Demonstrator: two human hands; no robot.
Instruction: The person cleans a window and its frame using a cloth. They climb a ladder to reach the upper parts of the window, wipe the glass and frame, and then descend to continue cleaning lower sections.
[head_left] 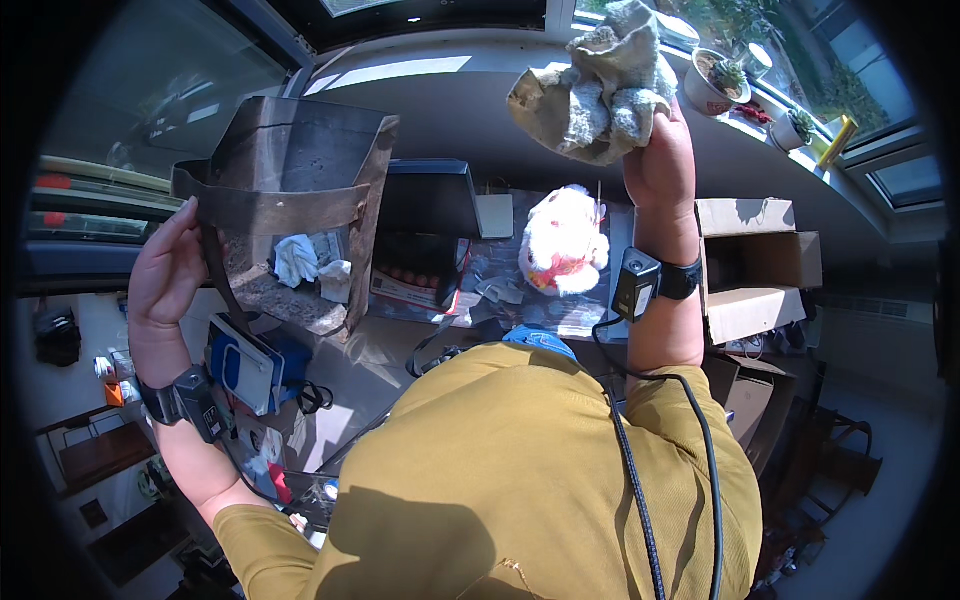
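My left hand (168, 262) grips the left edge of a worn grey-brown open-fronted holder (280, 208), with a band across its front; its exact kind is unclear. White crumpled tissues (296, 260) show in its lower part, below the band. Up at the windowsill, my right hand (664, 165) is closed on a crumpled, greyish-white rag (605, 95), which hangs to the left of the fingers. Between my arms, a white fluffy plush toy (562, 240) with pink and yellow patches sits on the table, apart from both hands.
Potted succulents (722, 80) and a yellow-handled tool (838, 142) stand along the windowsill. An open cardboard box (755, 312) is to the right. Behind the holder are a black case (430, 195) and a tray of eggs (412, 275). A blue bag (245, 365) hangs near my left forearm.
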